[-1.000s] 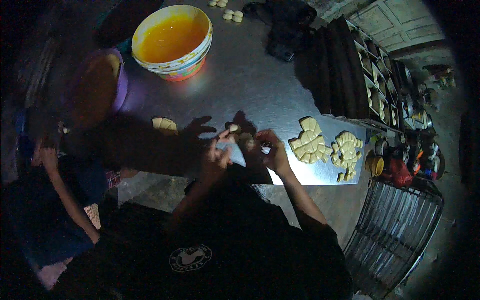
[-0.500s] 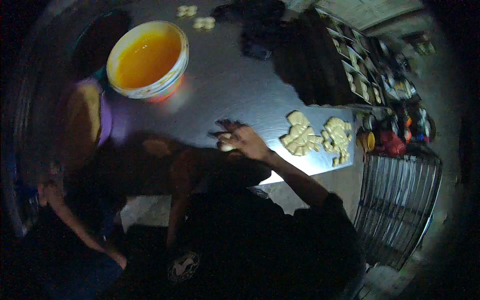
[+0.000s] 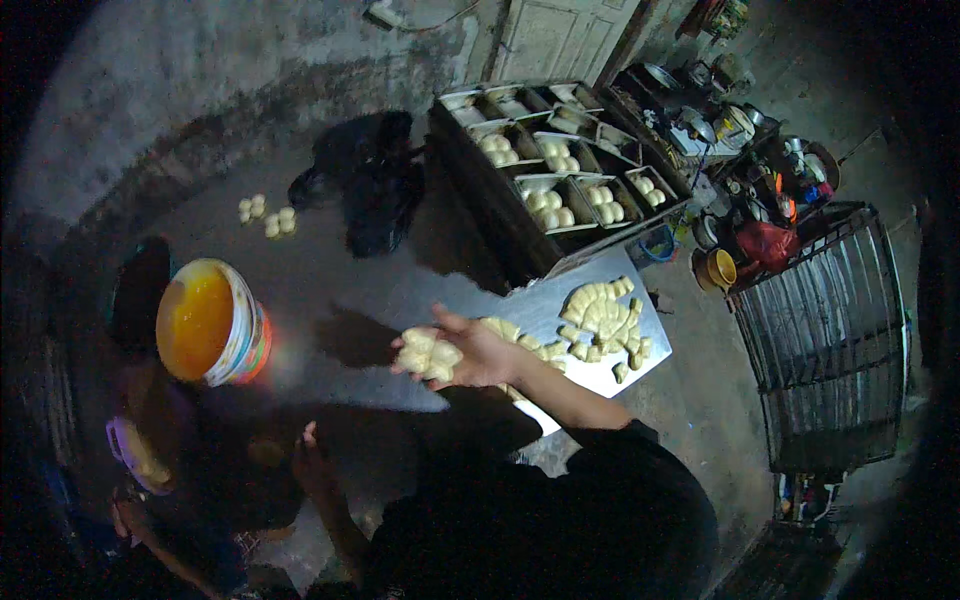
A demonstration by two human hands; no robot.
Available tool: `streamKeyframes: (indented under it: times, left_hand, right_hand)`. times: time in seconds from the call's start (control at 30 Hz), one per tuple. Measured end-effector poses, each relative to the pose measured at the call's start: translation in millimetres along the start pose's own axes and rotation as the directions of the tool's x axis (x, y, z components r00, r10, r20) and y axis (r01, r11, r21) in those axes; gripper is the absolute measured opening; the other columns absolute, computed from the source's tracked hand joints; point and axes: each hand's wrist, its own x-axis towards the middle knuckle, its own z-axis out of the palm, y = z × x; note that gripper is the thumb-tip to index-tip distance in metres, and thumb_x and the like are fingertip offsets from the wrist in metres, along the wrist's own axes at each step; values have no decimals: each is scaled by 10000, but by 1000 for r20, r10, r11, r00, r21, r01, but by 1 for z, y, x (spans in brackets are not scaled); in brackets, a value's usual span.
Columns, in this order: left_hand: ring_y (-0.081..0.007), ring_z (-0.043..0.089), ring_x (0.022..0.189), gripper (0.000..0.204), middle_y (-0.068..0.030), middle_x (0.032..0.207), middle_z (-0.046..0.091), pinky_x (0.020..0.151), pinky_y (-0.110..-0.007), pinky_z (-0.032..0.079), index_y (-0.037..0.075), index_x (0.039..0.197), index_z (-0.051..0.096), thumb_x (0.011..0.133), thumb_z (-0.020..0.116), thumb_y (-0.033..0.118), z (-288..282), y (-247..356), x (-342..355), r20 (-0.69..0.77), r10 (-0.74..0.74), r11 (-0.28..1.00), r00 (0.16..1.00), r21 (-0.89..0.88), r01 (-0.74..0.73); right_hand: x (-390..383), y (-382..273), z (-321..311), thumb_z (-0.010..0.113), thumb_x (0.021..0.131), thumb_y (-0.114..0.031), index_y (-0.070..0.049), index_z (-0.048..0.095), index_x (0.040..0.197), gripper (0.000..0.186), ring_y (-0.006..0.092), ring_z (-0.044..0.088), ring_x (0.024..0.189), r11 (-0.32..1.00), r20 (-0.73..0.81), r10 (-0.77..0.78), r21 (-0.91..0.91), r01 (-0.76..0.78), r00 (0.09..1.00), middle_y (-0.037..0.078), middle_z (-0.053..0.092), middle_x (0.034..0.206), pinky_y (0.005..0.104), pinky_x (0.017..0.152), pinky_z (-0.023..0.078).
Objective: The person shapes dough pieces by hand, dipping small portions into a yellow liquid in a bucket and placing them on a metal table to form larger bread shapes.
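My right hand [image 3: 478, 352] is raised over the metal table, palm up, with a small cluster of pale dough balls [image 3: 428, 356] resting on its palm and fingers. Beyond its wrist, cut dough pieces [image 3: 600, 315] lie spread on the lit right end of the table [image 3: 655, 340]. My left hand [image 3: 312, 455] is in deep shadow near the table's front edge. Only a fingertip catches light there, and its grip is too dark to make out. To the left stands a bucket [image 3: 245, 325] holding orange-yellow liquid.
Behind the table's right part, a dark rack of metal tins [image 3: 560, 250] holds dough balls. Two dough clusters [image 3: 268, 216] sit at the far left, near a dark cloth-like heap [image 3: 365, 180]. A purple-rimmed container [image 3: 125, 455] and another person's arm [image 3: 150, 535] are at lower left. A metal rack [image 3: 830, 350] stands right.
My right hand has turned from palm down to palm up, now bearing the dough cluster. The view has shifted, showing more of the tin rack and wall.
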Motion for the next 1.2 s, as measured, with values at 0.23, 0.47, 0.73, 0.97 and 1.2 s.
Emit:
streamKeyframes:
  times: [0.23,0.47,0.73,0.97,1.2]
  left_hand:
    - [-194,638,835,356,-97,972,674,753,-346,527,7,1163,637,989,530,297,50,25,-67,-197,-16,1000,980,-16,13]
    - [-194,635,795,348,-93,930,671,722,-348,538,0,1155,644,978,552,285,117,69,-90,-181,36,999,983,18,-33]
    - [-190,630,933,321,-108,1091,666,806,-332,520,-13,1170,641,965,556,219,130,55,-115,-172,154,988,973,20,-153]
    - [-160,628,953,235,-110,1092,667,808,-326,550,14,1156,648,977,553,135,192,77,-109,244,157,968,957,152,-198]
    - [-116,627,780,235,-78,980,665,697,-253,507,32,1163,636,976,578,162,233,74,-118,511,228,940,828,107,-325]
  right_hand:
    - [-152,-229,20,454,974,-526,-55,481,1335,593,307,611,1065,678,-362,-698,-613,406,618,162,594,1252,422,870,518]
    - [-260,-458,-177,705,813,-292,-36,572,1137,434,209,629,823,167,-260,-875,-954,-249,408,97,656,910,372,905,493]
    - [-257,-318,-79,571,970,-403,30,569,1233,507,252,663,999,-129,99,-988,-948,-289,118,204,671,1122,348,871,498]
    - [-273,-32,-99,587,901,-41,-17,625,1086,190,251,654,840,393,-519,-658,-855,-340,546,135,675,946,350,756,517]
    - [-235,49,-160,749,679,-158,13,524,1198,591,413,477,1095,-50,-293,-915,-600,-799,277,257,512,1158,479,908,425]
